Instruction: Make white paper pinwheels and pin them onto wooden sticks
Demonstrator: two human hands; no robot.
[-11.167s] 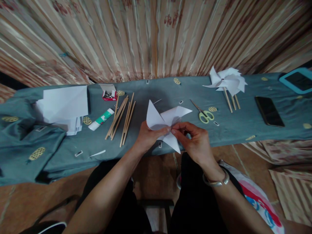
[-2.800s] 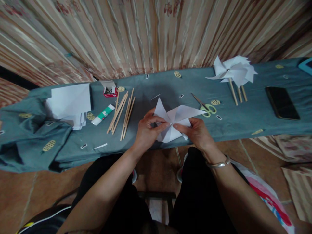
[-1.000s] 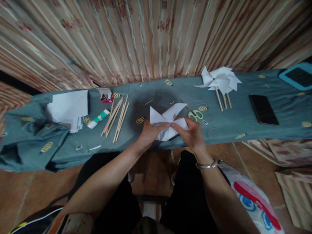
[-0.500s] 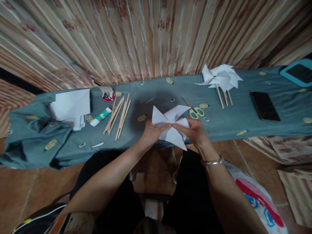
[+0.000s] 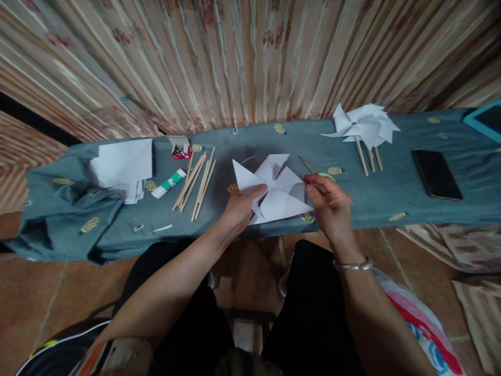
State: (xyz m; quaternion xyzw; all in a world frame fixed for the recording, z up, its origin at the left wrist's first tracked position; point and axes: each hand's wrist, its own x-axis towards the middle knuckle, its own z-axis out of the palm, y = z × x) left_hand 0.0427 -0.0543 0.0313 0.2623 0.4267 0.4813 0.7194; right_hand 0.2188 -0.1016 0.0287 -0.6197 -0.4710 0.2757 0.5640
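Observation:
A white paper pinwheel (image 5: pixel 282 201) with folded blades is held above the near edge of the cloth-covered table. My left hand (image 5: pixel 238 210) grips it from the left, thumb pressed near its centre and the other fingers hidden underneath. At the pinwheel's right side, my right hand (image 5: pixel 332 206) has its thumb and fingertips pinched at the tip of a blade. Just behind that hand lie scissors (image 5: pixel 309 165), their pale green handles mostly covered by its fingers.
Left of my hands are wooden sticks (image 5: pixel 203 190), a green-and-white glue tube (image 5: pixel 169 183), a red box of small metal pieces (image 5: pixel 180 149) and white paper sheets (image 5: pixel 125 162). Finished pinwheels on sticks (image 5: pixel 366 125), a black phone (image 5: pixel 436 174) and a blue-framed tablet (image 5: pixel 485 121) lie right.
My right hand has let go of the pinwheel's centre and moved right to a blade tip. The pinwheel has turned, and its centre is uncovered. My left hand still holds it.

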